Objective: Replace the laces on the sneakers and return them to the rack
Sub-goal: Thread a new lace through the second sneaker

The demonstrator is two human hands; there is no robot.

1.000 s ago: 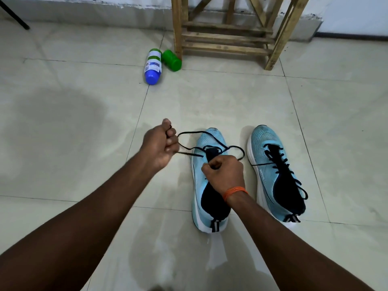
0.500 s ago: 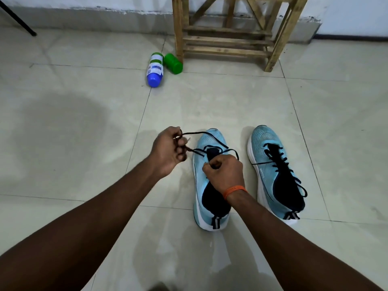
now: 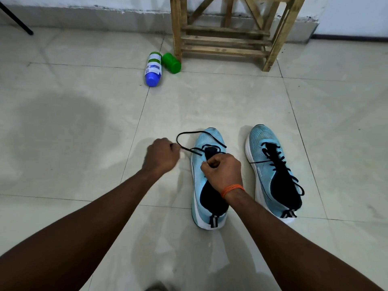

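Two light blue sneakers stand side by side on the tiled floor, toes pointing away from me. The left sneaker (image 3: pixel 206 181) has a loose black lace (image 3: pixel 190 134) looping out over its toe. My left hand (image 3: pixel 161 157) pinches one end of that lace just left of the shoe. My right hand (image 3: pixel 222 171) is curled on the shoe's tongue area, gripping the lace near the lowest eyelets. The right sneaker (image 3: pixel 273 173) is fully laced in black, with a lace end trailing to its left. The wooden rack (image 3: pixel 226 43) stands against the wall beyond the shoes.
A blue-capped white bottle (image 3: pixel 153 69) and a green container (image 3: pixel 171 63) lie on the floor by the rack's left leg. A dark rod (image 3: pixel 15 18) slants in at the top left. Pale floor tiles spread to the left and in front.
My left hand has moved down and right toward the shoe, letting the lace loop slacken over the toe. My right hand stays on the tongue.
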